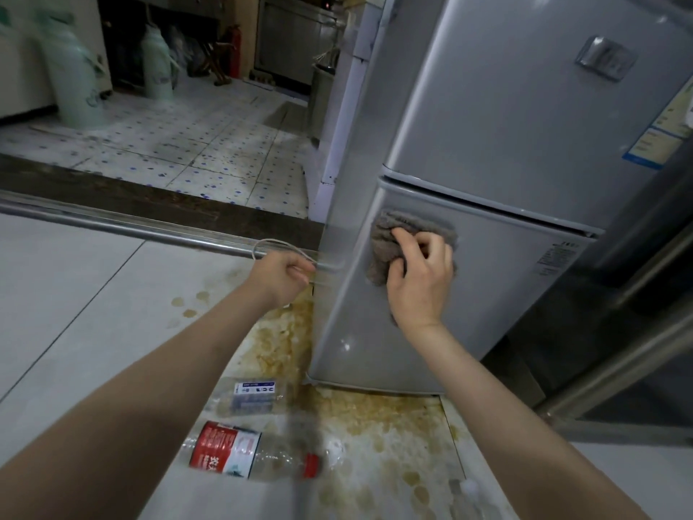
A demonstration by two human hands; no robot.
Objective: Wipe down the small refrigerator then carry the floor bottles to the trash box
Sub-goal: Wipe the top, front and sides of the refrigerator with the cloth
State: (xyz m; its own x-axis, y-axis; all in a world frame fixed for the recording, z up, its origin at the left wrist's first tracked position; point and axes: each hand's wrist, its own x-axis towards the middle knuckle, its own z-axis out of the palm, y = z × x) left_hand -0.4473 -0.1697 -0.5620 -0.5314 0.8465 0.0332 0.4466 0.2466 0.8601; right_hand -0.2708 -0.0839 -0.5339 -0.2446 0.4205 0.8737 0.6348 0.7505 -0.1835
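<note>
1. Refrigerator (pixel 506 144): small, silver, two doors; its top and right side are cut off by the frame edge. The stickers on its right side are too blurred to read.
2. Right hand (pixel 422 283): fingers curled, gripping a grey cloth (pixel 390 242) and pressing it against the upper left corner of the lower door. The hand hides much of the cloth.
3. Left hand (pixel 283 277): closed in a fist around a thin white cord (pixel 277 243) that loops above the knuckles, beside the refrigerator's left edge. Where the cord leads cannot be made out.
4. Floor bottles: a clear bottle with a red label (pixel 247 450) and red cap lies on its side in front of the refrigerator; a second clear bottle with a blue-and-white label (pixel 251 397) lies just behind it, partly hidden by the left forearm. A blurred vertical streak crosses both.
5. Floor (pixel 75 294): pale grey tiles, with yellow-brown stains (pixel 375 425) spread round the refrigerator's base and under the bottles.
6. Metal threshold rail (pixel 112 223): separates this floor from a room with blue-dotted tiles (pixel 187 144).
7. Far room: dim; two pale green flasks (pixel 75 76) stand on the dotted tiles, and a red fire extinguisher (pixel 234 50) stands farther back.
</note>
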